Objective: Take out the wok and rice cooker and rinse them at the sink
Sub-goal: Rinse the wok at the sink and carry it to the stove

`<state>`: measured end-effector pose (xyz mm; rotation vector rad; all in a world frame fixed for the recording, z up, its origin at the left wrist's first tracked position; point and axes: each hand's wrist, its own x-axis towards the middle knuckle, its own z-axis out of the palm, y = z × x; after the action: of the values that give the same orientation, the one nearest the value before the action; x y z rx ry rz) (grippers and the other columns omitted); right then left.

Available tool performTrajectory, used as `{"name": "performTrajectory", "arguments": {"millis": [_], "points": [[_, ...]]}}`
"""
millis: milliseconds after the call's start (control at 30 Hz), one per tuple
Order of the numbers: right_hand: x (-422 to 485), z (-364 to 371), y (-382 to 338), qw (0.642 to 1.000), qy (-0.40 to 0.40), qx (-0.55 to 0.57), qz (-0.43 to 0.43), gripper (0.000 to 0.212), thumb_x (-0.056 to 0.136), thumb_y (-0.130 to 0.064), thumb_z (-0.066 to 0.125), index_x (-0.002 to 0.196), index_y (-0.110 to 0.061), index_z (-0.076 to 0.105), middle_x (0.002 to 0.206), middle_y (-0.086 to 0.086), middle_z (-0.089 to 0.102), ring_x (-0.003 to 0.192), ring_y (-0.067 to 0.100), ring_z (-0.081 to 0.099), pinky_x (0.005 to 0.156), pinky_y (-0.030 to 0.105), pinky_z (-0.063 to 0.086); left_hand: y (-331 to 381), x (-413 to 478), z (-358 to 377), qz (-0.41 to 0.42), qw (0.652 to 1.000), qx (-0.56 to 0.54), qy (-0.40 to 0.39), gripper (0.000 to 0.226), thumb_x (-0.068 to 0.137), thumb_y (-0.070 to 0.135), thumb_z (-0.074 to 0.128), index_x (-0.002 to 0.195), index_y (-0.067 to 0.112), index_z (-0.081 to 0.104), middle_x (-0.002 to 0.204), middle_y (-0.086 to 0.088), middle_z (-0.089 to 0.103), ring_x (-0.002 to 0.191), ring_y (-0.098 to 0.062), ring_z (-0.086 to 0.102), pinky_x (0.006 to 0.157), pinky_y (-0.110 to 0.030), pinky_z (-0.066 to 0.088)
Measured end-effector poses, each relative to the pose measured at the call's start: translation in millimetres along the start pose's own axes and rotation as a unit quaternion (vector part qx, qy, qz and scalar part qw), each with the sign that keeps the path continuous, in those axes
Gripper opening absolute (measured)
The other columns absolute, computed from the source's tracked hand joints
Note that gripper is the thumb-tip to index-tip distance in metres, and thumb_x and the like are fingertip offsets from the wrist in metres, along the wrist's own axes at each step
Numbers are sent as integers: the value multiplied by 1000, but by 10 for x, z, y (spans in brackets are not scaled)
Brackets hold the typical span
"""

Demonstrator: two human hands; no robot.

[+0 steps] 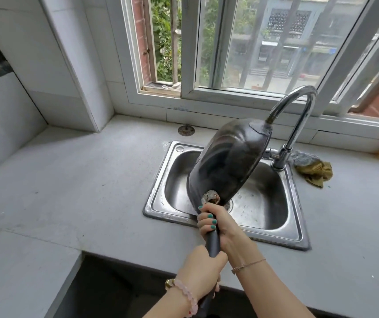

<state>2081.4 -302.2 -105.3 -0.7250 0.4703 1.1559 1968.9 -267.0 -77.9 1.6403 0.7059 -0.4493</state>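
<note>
Over the sink [296, 203], the wok [230, 161] is hanging steeply tilted, almost on edge, its far rim reaching up to the spout of the tap [298, 125] at 1 o'clock. Its handle [213, 243] is pointing down toward 6 o'clock. The right hand [218, 223] is gripping the handle just below the wok, fingers wrapped round it. The left hand [201, 265] is clutching the handle lower down, at 7 o'clock of the right. A cloth [312, 171] is lying on the counter [69, 180] at 3 o'clock of the sink, beside the tap's base. A window [253, 42] is standing partly open at 12 o'clock.
</note>
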Motion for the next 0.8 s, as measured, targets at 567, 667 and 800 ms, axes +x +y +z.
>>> {"name": "performTrajectory", "arguments": {"millis": [567,667,800], "points": [[-56,-374,38,993,-82,85,4,36,77,-5,50,48,-16,32,34,-5,30,23,5,30,27,11,21,-296,132,188,-93,889,-400,-202,21,82,0,60,62,2,62,53,-9,51,39,-15,50,42,-23,47],[-76,-363,15,991,-100,94,7,40,72,2,60,50,-16,32,34,-4,31,23,6,31,25,12,24,-264,121,222,-94,872,-431,-211,24,82,2,57,58,4,57,50,-5,46,34,-11,43,35,-18,40],[-110,-320,-19,986,-132,102,5,48,60,9,70,59,-18,30,35,-4,33,23,6,32,25,13,25,-193,117,274,-54,906,-387,-162,21,90,-2,45,71,6,43,48,-3,41,33,-9,38,32,-16,35]]}}
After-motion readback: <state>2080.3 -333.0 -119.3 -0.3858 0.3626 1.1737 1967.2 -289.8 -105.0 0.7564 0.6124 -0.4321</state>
